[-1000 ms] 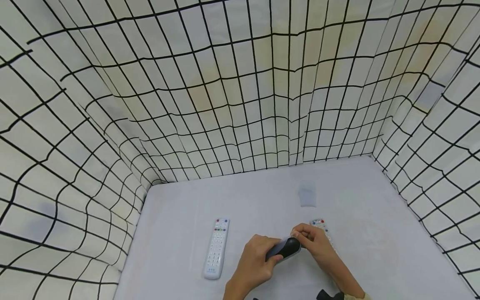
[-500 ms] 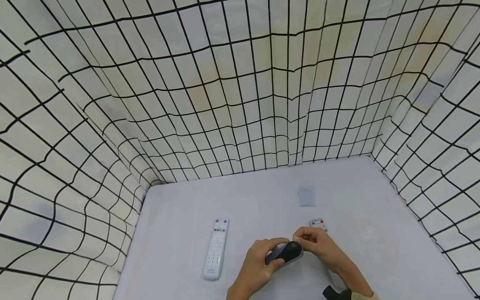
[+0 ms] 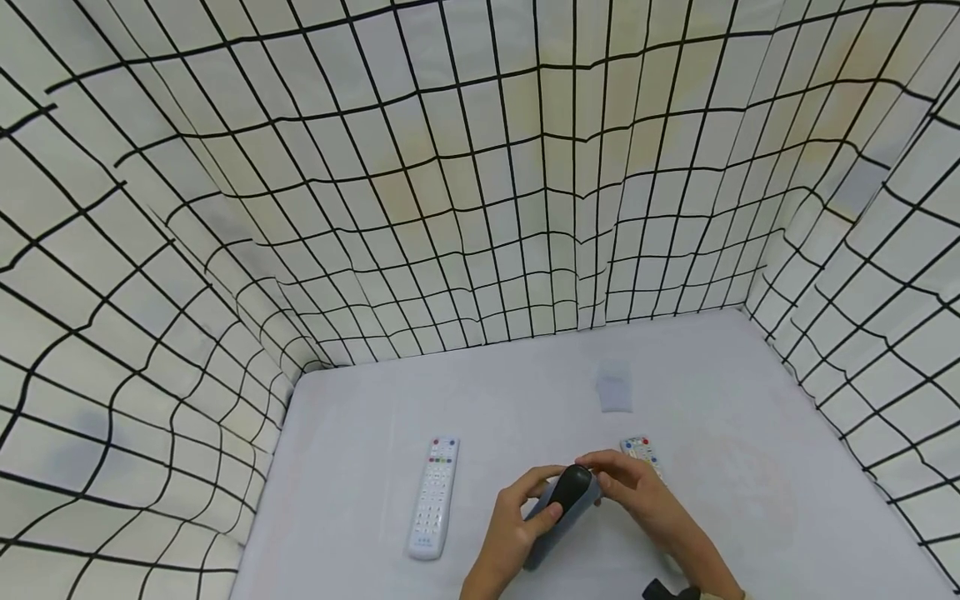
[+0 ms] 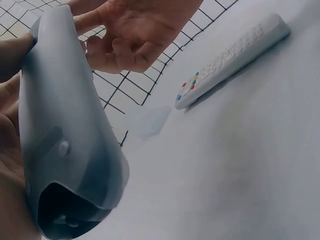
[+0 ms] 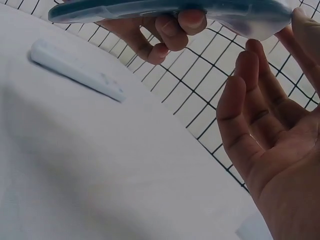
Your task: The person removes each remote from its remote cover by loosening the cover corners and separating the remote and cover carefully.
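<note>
In the head view a dark remote control (image 3: 572, 490) with a rounded black end sits in a translucent bluish cover (image 3: 553, 537). My left hand (image 3: 512, 529) grips it, thumb across the dark face and fingers along the far side. At the upper end my right hand (image 3: 637, 487) pinches the cover's edge. The left wrist view shows the smooth cover (image 4: 70, 115) from beneath, with a dark opening at its near end. In the right wrist view, the right thumb and fingertips meet the clear end of the cover (image 5: 255, 25).
A white remote control (image 3: 432, 500) lies left of the hands. Another white remote (image 3: 639, 450) is partly hidden under the right forearm. Farther back lies a small translucent pouch (image 3: 615, 393). A black-gridded white curtain (image 3: 480, 208) surrounds the white table (image 3: 352, 433).
The covered remote has turned steeper, its rounded end shifting up and slightly left, so more of the cover's length shows. The right fingers have moved round its upper end. The white remotes stay put.
</note>
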